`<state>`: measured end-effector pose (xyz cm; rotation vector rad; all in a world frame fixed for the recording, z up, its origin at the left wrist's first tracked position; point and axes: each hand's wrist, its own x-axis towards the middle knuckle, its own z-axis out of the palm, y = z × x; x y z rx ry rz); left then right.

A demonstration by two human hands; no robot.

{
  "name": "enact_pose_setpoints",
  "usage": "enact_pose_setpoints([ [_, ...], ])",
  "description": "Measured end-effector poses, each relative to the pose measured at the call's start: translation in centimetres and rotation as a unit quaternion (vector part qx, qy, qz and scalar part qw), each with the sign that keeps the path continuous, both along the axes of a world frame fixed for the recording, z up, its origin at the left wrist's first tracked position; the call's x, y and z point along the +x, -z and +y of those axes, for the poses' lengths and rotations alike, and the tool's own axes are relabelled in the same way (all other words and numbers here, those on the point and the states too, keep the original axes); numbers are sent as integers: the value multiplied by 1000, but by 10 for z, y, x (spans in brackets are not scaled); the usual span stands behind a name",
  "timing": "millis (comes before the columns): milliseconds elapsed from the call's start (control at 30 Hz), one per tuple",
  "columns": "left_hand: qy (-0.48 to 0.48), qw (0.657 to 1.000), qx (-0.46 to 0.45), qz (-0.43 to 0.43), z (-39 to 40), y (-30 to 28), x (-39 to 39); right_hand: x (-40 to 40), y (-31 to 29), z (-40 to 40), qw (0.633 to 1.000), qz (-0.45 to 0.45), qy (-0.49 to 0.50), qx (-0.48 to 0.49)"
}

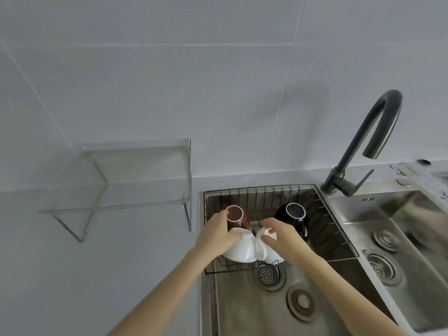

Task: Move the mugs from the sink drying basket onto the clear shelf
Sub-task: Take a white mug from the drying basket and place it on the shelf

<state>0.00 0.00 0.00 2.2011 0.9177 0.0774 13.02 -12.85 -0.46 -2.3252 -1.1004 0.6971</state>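
Note:
A black wire drying basket (322, 209) sits in the left sink bowl. It holds a brown mug (235, 214) at the back left, a black mug (294, 212) at the back right, and two white mugs in front. My left hand (219, 235) is wrapped over the left white mug (242, 249). My right hand (282, 235) curls over the right white mug (268, 235), which is mostly hidden beneath it. The clear shelf (135, 166) stands on the counter to the left, with nothing on it.
A dark gooseneck faucet (371, 132) rises behind the sinks at the right. A second steel bowl (407, 238) lies to the right with drain strainers. A strainer (266, 272) sits in front of the basket. The grey counter (97, 275) spreads left of the sink.

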Motion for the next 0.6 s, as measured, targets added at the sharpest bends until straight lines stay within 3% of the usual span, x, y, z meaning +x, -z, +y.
enact_pose_setpoints([
  [367, 22, 987, -116, 111, 11, 44, 24, 2, 44, 12, 987, 120, 69, -76],
  [600, -3, 991, -108, 84, 13, 44, 28, 1, 42, 17, 981, 154, 111, -32],
])
